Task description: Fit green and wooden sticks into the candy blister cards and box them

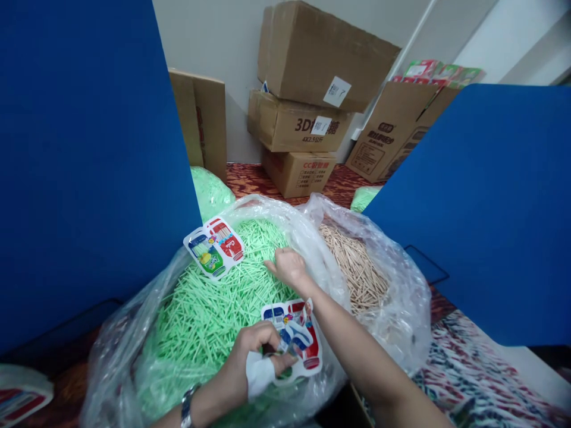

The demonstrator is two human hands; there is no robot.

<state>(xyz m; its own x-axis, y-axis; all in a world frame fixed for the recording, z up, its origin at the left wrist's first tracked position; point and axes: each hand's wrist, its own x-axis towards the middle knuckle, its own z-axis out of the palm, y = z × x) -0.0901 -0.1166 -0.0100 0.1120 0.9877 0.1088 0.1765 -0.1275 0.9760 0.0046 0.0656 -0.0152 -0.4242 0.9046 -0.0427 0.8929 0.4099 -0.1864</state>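
My left hand point(254, 356), thumb wrapped in white tape, pinches a small printed packet point(297, 339) with red, blue and green drink pictures. My right hand point(288, 267) reaches into a clear plastic bag point(134, 321) full of green sticks point(200, 315), its fingers curled down among them; what they hold is hidden. A second printed packet point(215, 245) lies on the green sticks at the bag's far left. A metal watch point(187, 407) sits on my left wrist.
A second clear bag point(401, 297) to the right holds tan wooden sticks point(357, 267). Blue divider boards stand on the left point(84, 160) and right point(482, 208). Stacked cardboard boxes point(307, 95) line the back wall. A patterned cloth point(468, 374) covers the lower right.
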